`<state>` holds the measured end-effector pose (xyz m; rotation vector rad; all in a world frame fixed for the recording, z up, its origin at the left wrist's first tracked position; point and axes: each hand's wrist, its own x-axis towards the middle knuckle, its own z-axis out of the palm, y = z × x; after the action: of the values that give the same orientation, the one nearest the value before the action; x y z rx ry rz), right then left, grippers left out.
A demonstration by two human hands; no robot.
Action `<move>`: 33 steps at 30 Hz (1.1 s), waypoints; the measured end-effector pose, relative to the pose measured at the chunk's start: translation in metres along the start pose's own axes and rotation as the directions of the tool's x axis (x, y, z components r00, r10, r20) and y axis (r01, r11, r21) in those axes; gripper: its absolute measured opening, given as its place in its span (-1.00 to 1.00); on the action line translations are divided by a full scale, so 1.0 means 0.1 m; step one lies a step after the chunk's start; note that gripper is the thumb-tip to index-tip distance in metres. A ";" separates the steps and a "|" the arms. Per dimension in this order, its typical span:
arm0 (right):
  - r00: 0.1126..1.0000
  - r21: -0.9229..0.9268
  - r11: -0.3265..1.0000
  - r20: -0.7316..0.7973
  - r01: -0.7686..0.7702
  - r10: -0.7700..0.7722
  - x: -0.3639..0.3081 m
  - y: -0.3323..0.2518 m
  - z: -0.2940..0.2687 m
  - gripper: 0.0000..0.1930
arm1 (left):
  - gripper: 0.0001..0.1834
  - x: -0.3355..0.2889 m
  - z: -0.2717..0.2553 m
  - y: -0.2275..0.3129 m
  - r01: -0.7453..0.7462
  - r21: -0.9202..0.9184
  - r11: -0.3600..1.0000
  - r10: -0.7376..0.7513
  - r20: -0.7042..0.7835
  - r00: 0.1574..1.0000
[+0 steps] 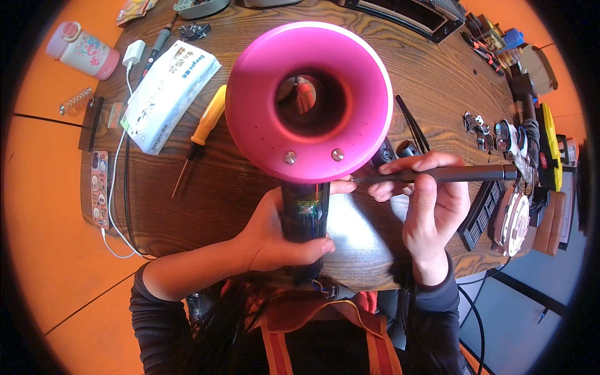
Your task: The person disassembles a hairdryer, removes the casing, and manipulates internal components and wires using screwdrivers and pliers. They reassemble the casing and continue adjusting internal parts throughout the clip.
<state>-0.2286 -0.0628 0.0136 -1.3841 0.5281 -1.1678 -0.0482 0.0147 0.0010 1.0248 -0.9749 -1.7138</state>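
A pink hair dryer (309, 100) is held upright over the near edge of the wooden table (400, 75), its ring-shaped head facing the camera and hiding the table's middle. The left hand (275, 234) is wrapped tight round the dark handle (304, 215), thumb across the front. A dark pen-shaped screwdriver (437, 175) is gripped by the right hand (431, 200), fingers closed round it, tip set just under the pink rim near two screws (314, 155). A yellow screwdriver (201, 134) is laid just left of the dryer, a tissue pack (167, 94) beyond it toward the left edge. A phone (99, 187) and white cable (115, 187) are seen along the left edge. Small parts and tools (500, 137) are crowded at the right edge. Bare wood is left only in a strip between the hands and near edge.
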 end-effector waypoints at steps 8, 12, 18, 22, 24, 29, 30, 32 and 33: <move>1.000 -0.008 0.999 -0.002 -0.031 0.031 0.00 -0.01 -0.01 -0.85 | -0.24 0.00 0.00 -0.02 -0.008 0.013 1.000 0.008 -0.003 1.000; 1.000 -0.011 0.999 -0.001 -0.030 0.030 0.00 0.00 0.00 -0.85 | -0.24 0.00 0.00 -0.03 -0.018 0.019 1.000 0.018 0.013 1.000; 0.999 -0.014 0.999 -0.012 -0.041 0.041 0.00 -0.01 0.00 -0.85 | -0.20 0.00 -0.01 -0.02 0.016 0.002 1.000 -0.016 0.021 1.000; 0.999 -0.170 0.985 0.019 -0.027 0.031 0.01 -0.01 0.00 -0.84 | -0.18 0.01 -0.01 -0.01 0.018 0.003 1.000 -0.018 0.022 1.000; 0.999 -0.179 0.983 0.026 -0.026 0.031 0.01 -0.02 -0.01 -0.84 | -0.18 0.01 0.00 0.00 0.020 -0.003 1.000 -0.020 0.017 1.000; 0.997 -0.119 0.990 0.004 -0.075 0.076 0.01 -0.02 -0.02 -0.83 | -0.19 0.00 0.01 0.01 0.049 -0.027 0.998 -0.048 0.011 0.999; 0.995 -0.074 0.993 -0.003 -0.095 0.095 0.01 -0.02 -0.02 -0.83 | -0.19 0.00 0.01 0.01 0.038 -0.026 0.999 -0.037 0.013 0.999; 0.994 -0.026 0.993 -0.007 -0.111 0.111 0.00 -0.02 -0.01 -0.83 | -0.19 0.00 0.01 0.01 0.021 0.003 1.000 -0.021 0.009 1.000; 0.994 -0.023 0.994 -0.005 -0.108 0.108 0.00 -0.01 -0.01 -0.83 | -0.19 0.01 0.00 0.01 0.005 -0.001 1.000 -0.005 0.012 1.000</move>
<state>-0.2297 -0.0627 0.0143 -1.3567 0.6140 -1.0798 -0.0483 0.0139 0.0024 1.0184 -0.9792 -1.7261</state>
